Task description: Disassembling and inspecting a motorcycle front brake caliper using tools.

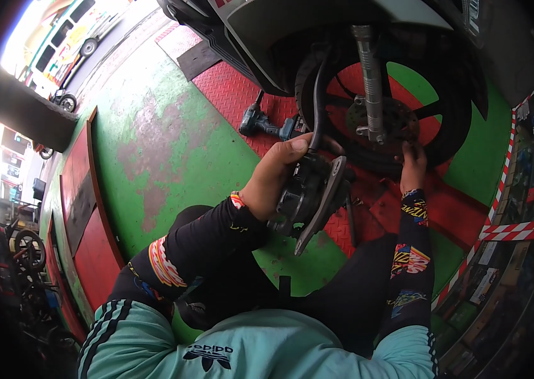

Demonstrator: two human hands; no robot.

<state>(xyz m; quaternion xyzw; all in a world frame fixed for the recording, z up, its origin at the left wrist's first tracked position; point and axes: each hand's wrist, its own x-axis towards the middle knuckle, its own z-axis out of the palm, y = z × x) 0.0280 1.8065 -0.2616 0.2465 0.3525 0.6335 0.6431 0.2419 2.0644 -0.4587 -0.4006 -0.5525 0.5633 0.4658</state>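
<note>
In my left hand [273,174] is a dark brake caliper [298,196] with a grey metal bracket [324,205], raised in front of the wheel. My thumb lies over its top, and a black brake hose [321,95] runs up from it toward the bodywork. My right hand [412,165] is at the lower rim of the motorcycle's front wheel [453,136], fingers curled over its edge; their tips are dark and partly hidden. Behind the silver fork leg [371,88] sits the perforated brake disc [400,120]. The caliper is apart from the disc.
A cordless impact driver [264,123] lies on the red tread plate [229,88] left of the wheel. A dark bar-shaped tool [350,221] rests below the caliper. At right, red-and-white tape [526,230] edges a glass case of boxes. Red ramp panels [93,215] stand left.
</note>
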